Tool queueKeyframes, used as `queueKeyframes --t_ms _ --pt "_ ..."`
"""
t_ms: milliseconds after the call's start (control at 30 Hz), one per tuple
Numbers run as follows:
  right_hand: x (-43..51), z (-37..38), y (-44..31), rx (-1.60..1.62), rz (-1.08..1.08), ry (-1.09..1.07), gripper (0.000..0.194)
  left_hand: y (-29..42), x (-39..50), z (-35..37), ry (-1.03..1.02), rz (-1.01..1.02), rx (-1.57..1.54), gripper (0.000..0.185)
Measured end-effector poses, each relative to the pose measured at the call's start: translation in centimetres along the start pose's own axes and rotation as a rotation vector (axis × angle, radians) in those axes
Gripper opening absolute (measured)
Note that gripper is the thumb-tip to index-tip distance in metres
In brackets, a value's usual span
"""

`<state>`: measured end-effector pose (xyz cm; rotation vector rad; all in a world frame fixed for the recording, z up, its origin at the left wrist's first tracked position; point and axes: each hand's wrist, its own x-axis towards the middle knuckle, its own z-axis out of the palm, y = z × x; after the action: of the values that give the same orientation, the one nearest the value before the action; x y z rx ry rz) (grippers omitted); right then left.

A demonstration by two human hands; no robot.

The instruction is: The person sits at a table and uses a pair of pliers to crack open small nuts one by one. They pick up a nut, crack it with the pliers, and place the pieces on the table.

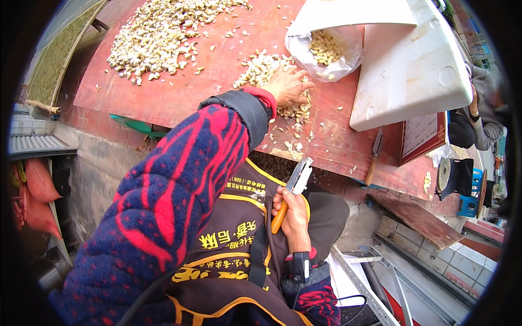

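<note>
My left hand (287, 86) reaches onto a small heap of garlic cloves (259, 70), its fingers spread over them. What lies under the palm is hidden. Lower down, in front of my apron (228, 220), my right hand (293, 210) grips a knife (279, 218) by its orange wooden handle. The blade points up toward the table's edge, with a white piece along one side. Just beyond my left hand, a clear plastic bag (299, 61) holds pale peeled cloves (325, 47). Bits of skin (294, 146) are scattered near the red table's (330, 106) front edge.
A larger pile of cloves (151, 45) covers the table's far left. On the right stands a white foam box (408, 73), with a second wooden-handled knife (372, 169) and a printed board (424, 136) beside it. A person (485, 110) is at the far right.
</note>
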<state>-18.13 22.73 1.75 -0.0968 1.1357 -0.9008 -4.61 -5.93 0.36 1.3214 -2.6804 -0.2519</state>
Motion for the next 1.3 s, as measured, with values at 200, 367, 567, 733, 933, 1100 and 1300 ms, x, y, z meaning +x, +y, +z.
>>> queueKeyframes --t_ms 200,367,567,733,933,1100,1300 --pt "0.2 0.0 -0.1 0.004 0.008 0.005 0.015 -1.1 -2.6 1.0 0.059 0.095 0.029 0.044" --pt "0.2 0.2 -0.2 -0.01 0.012 -0.006 0.014 -2.5 -5.4 0.4 0.074 0.137 0.065 0.047" --pt "-0.1 0.1 -0.2 -0.01 -0.013 -0.005 0.014 -3.4 -7.7 -1.1 0.007 0.162 0.035 0.052" --pt "-0.3 0.2 -0.2 -0.014 -0.011 -0.01 0.014 -4.2 -9.4 -2.4 0.078 0.156 -0.036 0.04" --pt "-0.1 0.2 -0.1 -0.007 -0.013 -0.026 0.014 -3.2 -4.4 -1.9 0.27 0.066 -0.181 0.013" --pt "-0.1 -0.3 -0.1 0.019 -0.012 -0.014 0.013 -1.6 0.2 1.0 0.254 -0.002 -0.052 0.007" --pt "-0.1 -0.2 -0.4 0.016 -0.009 -0.01 0.013 -1.7 0.8 2.4 0.307 -0.025 -0.067 0.008"
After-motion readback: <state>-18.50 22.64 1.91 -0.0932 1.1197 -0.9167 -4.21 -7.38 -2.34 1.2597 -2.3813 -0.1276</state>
